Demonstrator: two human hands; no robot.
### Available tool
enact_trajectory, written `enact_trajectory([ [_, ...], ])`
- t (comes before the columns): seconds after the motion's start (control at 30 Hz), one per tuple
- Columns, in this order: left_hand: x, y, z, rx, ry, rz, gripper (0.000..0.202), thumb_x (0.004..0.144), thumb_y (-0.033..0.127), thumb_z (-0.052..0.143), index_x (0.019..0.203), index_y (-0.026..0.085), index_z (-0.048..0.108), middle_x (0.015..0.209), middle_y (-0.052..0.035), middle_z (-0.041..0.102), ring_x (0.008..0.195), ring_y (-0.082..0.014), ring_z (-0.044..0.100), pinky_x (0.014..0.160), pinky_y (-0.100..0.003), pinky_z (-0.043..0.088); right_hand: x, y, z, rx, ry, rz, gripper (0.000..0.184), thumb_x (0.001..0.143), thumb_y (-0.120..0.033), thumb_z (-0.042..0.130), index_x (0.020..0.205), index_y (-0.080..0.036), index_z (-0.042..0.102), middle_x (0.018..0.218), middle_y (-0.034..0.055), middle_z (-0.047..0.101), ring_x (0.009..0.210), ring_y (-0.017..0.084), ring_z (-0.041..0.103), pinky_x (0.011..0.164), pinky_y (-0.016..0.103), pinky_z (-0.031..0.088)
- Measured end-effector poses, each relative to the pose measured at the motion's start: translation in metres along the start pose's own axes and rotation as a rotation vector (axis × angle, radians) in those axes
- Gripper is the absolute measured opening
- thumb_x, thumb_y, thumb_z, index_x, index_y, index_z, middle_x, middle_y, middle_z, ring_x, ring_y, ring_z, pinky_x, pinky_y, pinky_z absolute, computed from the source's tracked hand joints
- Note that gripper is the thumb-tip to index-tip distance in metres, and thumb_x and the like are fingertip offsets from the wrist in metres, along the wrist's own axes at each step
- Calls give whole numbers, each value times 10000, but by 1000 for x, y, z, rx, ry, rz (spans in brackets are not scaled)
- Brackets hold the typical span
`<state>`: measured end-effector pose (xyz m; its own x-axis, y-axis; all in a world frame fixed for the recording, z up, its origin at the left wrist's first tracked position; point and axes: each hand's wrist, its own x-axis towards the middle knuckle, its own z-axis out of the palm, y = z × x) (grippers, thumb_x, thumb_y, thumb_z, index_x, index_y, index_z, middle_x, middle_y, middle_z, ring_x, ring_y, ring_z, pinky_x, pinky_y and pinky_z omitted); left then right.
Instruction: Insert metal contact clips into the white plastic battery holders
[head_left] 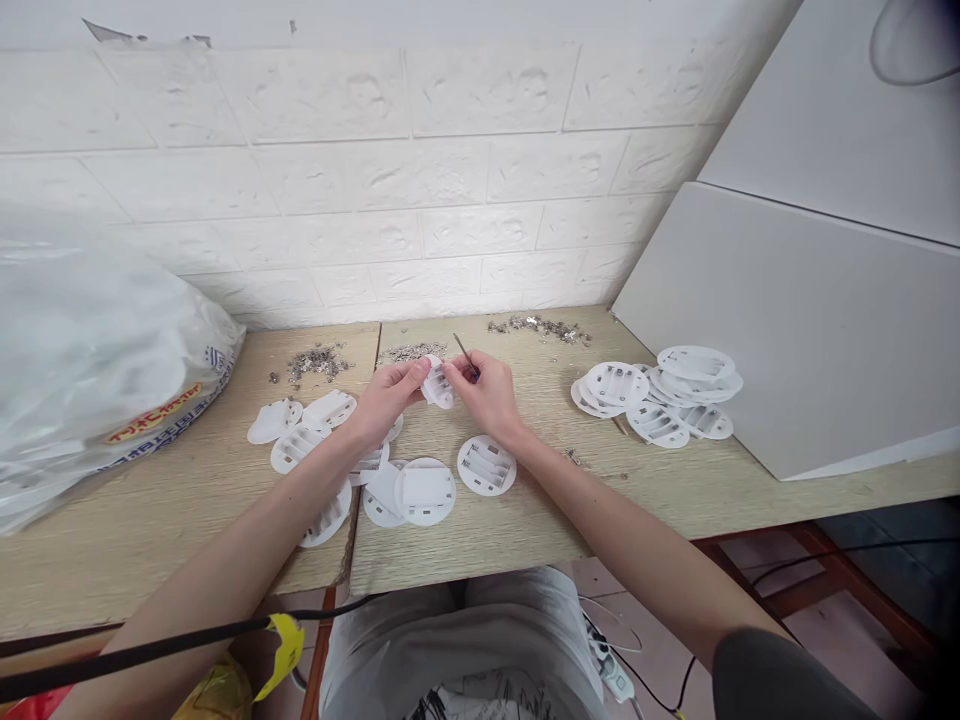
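My left hand is closed on the edge of a round white plastic battery holder, held tilted above the table. On its other side, my right hand has its fingertips against the same battery holder. A thin dark metal tool, perhaps tweezers, sticks up out of my right hand, its lower part hidden by the fingers. Just below the hands lies another battery holder with its slots facing up. Closer to me, a battery holder rests with its flat side up, overlapping others.
Small metal contacts lie in a left pile, a middle pile and a right pile. More white holders are stacked at the right, beside a grey-white panel. A large plastic bag occupies the left. A black cable crosses in front.
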<state>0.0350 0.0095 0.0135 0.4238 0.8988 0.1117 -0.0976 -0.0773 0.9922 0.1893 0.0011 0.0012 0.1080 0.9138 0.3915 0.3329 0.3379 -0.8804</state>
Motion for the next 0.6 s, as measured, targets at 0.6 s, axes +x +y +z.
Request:
enact_trajectory([
  [0.6, 2, 4, 1, -121, 190, -110, 500, 829, 576, 521, 985, 120, 653, 994, -133, 682, 943, -233, 635, 835, -405, 545, 26, 11, -38, -382, -98, 92, 253, 811, -175, 534, 1037, -123, 634, 835, 56, 676, 717, 149, 582, 683, 260, 410],
])
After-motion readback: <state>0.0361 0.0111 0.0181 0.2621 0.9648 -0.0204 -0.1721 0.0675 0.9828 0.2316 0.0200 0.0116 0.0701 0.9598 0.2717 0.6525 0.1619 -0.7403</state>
